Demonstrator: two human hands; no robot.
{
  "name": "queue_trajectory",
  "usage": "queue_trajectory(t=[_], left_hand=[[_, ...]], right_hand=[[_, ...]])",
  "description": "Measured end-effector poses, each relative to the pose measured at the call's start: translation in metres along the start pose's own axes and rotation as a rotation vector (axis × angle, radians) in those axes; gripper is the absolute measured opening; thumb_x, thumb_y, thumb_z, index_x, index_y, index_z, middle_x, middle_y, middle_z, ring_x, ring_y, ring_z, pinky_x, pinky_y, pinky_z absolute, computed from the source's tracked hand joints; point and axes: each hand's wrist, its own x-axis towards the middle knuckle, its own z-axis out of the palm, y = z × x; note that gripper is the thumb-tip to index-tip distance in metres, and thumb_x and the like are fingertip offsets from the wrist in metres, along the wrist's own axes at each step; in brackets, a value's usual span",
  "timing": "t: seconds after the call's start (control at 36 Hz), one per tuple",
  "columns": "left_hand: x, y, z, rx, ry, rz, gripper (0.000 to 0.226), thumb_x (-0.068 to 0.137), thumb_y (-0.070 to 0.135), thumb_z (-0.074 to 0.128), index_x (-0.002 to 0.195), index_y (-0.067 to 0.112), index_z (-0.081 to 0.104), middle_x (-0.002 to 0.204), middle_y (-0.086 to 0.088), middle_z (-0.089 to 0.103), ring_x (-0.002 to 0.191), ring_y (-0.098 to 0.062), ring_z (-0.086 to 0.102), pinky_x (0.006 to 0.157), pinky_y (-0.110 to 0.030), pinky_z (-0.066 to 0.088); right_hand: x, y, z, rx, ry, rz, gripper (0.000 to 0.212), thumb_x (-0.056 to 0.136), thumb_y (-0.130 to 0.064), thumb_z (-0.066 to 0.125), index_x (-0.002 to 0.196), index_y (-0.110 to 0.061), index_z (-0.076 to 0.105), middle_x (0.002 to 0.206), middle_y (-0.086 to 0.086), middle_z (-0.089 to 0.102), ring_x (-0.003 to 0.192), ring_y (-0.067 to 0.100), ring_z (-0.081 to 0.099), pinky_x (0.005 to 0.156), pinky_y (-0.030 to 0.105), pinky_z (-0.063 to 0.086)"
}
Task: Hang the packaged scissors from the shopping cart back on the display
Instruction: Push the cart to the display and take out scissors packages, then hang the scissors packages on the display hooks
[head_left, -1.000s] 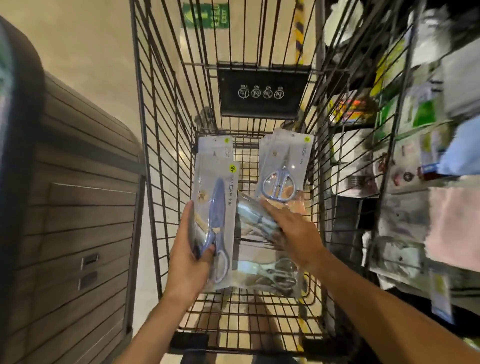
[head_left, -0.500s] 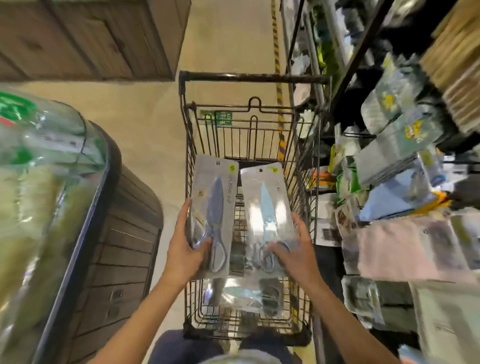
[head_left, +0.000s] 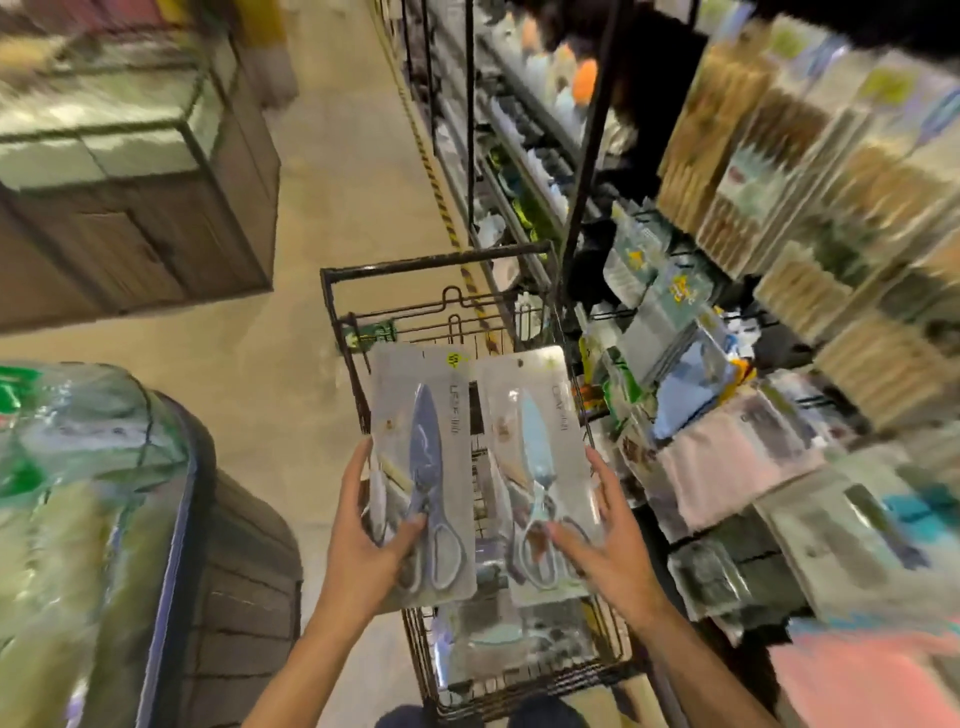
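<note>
Holding one pack in each hand, the person stands over the cart (head_left: 441, 283). The left hand (head_left: 363, 551) grips the purple scissors pack (head_left: 423, 478) near its bottom, with the thumb on the front and the other fingers curled behind the left edge. The right hand (head_left: 605, 551) holds the blue scissors pack (head_left: 535, 467) near its bottom too, with its thumb on the front and its fingers spread along the right edge. Both packs are up above the cart, side by side and almost touching. More packs (head_left: 498, 644) lie in the bottom of the cart. The display (head_left: 779, 312) full of blurry goods stands just to the right.
</note>
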Motion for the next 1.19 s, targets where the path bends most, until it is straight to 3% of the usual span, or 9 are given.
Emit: queue_trajectory(t=[0.06,0.14,0.31,0.5,0.64,0.78,0.97,1.11,1.19], left_hand=[[-0.001,0.0,-0.006,-0.013,-0.039,0.015,0.092,0.085,0.019,0.078,0.151,0.053,0.023,0.16,0.019,0.031,0.146,-0.016,0.037,0.114,-0.057,0.038],[-0.006,0.0,-0.01,-0.037,-0.11,0.026,0.094,0.084,0.019,0.079,0.151,0.053,0.024,0.159,0.018,0.033,0.146,-0.013,0.037,0.116,-0.054,0.037],[-0.024,0.008,0.001,-0.092,-0.31,0.055,0.095,0.082,0.015,0.08,0.152,0.05,0.026,0.159,0.022,0.03,0.148,-0.011,0.032,0.116,-0.056,0.036],[-0.058,0.032,0.038,-0.096,-0.543,0.142,0.096,0.082,0.02,0.081,0.15,0.056,0.024,0.16,0.023,0.029,0.148,-0.01,0.03,0.117,-0.055,0.033],[-0.095,0.055,0.077,-0.101,-0.705,0.24,0.094,0.083,0.017,0.079,0.152,0.051,0.025,0.157,0.032,0.027,0.147,-0.005,0.031,0.119,-0.053,0.032],[-0.153,0.074,0.115,-0.15,-0.842,0.295,0.095,0.08,0.027,0.083,0.154,0.044,0.026,0.159,0.028,0.026,0.148,0.0,0.027,0.12,-0.048,0.031],[-0.266,0.097,0.155,-0.216,-1.015,0.418,0.094,0.078,0.026,0.08,0.153,0.044,0.027,0.157,0.032,0.028,0.146,0.007,0.025,0.114,-0.026,0.03],[-0.358,0.119,0.164,-0.245,-1.153,0.431,0.092,0.085,0.013,0.077,0.156,0.039,0.024,0.158,0.029,0.029,0.146,0.004,0.028,0.119,-0.044,0.033],[-0.41,0.131,0.168,-0.24,-1.207,0.454,0.092,0.086,0.01,0.076,0.154,0.044,0.024,0.154,0.04,0.025,0.142,0.015,0.024,0.121,-0.044,0.029]], right_hand=[[-0.018,-0.005,0.006,0.002,0.07,0.019,0.09,0.081,-0.013,0.083,0.153,-0.033,0.032,0.154,-0.019,0.043,0.142,-0.002,0.039,0.103,0.007,0.039],[-0.048,-0.01,0.013,-0.018,0.161,0.037,0.087,0.08,-0.008,0.083,0.151,-0.03,0.036,0.134,-0.025,0.06,0.125,0.002,0.058,0.097,0.017,0.051],[-0.123,-0.012,0.013,-0.054,0.375,0.073,0.091,0.08,-0.016,0.083,0.154,-0.032,0.032,0.135,-0.02,0.061,0.123,0.007,0.061,0.099,0.027,0.053],[-0.212,-0.027,-0.005,-0.031,0.616,0.081,0.086,0.077,-0.024,0.08,0.147,-0.038,0.033,0.125,-0.046,0.053,0.118,-0.013,0.056,0.092,0.011,0.05],[-0.281,-0.033,-0.025,-0.019,0.802,0.079,0.085,0.083,-0.012,0.08,0.147,-0.041,0.032,0.13,-0.048,0.048,0.12,-0.018,0.051,0.089,0.006,0.047],[-0.364,-0.041,-0.04,-0.048,0.974,0.064,0.087,0.084,-0.017,0.081,0.152,-0.039,0.032,0.153,-0.022,0.04,0.13,-0.01,0.048,0.095,0.009,0.048],[-0.499,-0.045,-0.054,-0.06,1.161,0.02,0.087,0.084,-0.011,0.08,0.149,-0.043,0.031,0.148,-0.02,0.047,0.128,-0.002,0.055,0.094,0.014,0.051],[-0.598,-0.045,-0.059,-0.135,1.283,0.038,0.09,0.085,-0.011,0.08,0.153,-0.041,0.03,0.15,-0.005,0.048,0.134,0.011,0.052,0.104,0.029,0.051],[-0.65,-0.048,-0.058,-0.158,1.369,0.038,0.089,0.084,-0.013,0.081,0.153,-0.041,0.031,0.145,-0.005,0.053,0.128,0.007,0.056,0.097,0.019,0.053]])
